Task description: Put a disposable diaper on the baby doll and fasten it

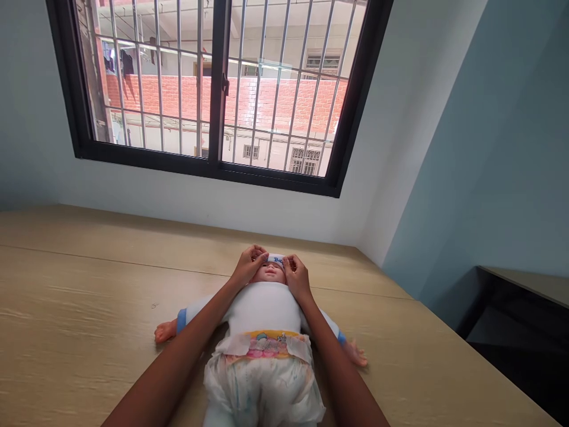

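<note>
A baby doll (267, 308) lies on its back on the wooden table, its head toward the window and its arms spread out. It wears a white top with blue cuffs and a white diaper (267, 379) with a colourful waistband. On its head is a white baby hat (275, 258) with blue lettering, low on the forehead. My left hand (251, 262) pinches the hat's edge on the left side of the head. At the right side, my right hand (296, 274) grips the edge with curled fingers. My forearms pass over the doll's arms.
The pale wooden table (89, 308) reaches to the wall, with a seam running across it. Above stands a black-framed window (217, 166) with metal bars. A dark piece of furniture (511, 332) is at the right, beyond the table's edge.
</note>
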{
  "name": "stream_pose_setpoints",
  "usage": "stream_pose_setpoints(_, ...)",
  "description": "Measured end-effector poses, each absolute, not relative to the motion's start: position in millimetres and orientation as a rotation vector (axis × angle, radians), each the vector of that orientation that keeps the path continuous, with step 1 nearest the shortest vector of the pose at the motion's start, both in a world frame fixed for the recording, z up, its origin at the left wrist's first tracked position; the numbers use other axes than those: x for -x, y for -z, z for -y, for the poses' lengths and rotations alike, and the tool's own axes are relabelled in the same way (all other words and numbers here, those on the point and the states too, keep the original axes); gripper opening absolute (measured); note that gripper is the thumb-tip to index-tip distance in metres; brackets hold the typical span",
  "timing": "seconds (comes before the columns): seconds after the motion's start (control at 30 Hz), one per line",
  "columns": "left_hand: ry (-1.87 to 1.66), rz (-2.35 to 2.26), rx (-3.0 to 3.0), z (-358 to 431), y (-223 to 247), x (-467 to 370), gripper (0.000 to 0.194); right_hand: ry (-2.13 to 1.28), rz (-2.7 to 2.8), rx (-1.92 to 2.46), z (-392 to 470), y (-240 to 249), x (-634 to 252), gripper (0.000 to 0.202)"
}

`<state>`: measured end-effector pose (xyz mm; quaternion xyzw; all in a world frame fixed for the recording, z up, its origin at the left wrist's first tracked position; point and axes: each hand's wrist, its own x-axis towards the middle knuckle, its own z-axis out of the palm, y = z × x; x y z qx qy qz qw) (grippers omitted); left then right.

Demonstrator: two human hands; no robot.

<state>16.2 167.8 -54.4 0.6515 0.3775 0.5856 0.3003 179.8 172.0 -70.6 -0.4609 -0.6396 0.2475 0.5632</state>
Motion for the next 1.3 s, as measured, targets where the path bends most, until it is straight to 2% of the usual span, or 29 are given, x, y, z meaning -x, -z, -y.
stream_pose_setpoints(0.37,-1.541,-1.004,-1.589,-189,57,-12,0.038,-0.969,1.347,0.974,-196,78,-180,0.046)
stream_pose_setpoints(0.8,-1.496,-1.169,-1.390,-187,71,-7,0.049,-0.970,1.179,1.034,-198,93,-184,0.042)
stream_pose_setpoints(0.97,-1.603,-1.188,-1.319,-184,68,-3,0.048,-0.972,1.115,1.002,-194,84,-186,0.029)
stream_pose_setpoints(1.1,-1.546,-1.119,-1.367,-178,62,-4,0.041,-1.003,1.150,0.944,-188,77,-186,0.021)
stream_pose_setpoints(1.3,-1.530,-1.078,-1.422,-170,57,-7,0.021,-1.003,1.206,0.921,-181,73,-184,0.024)
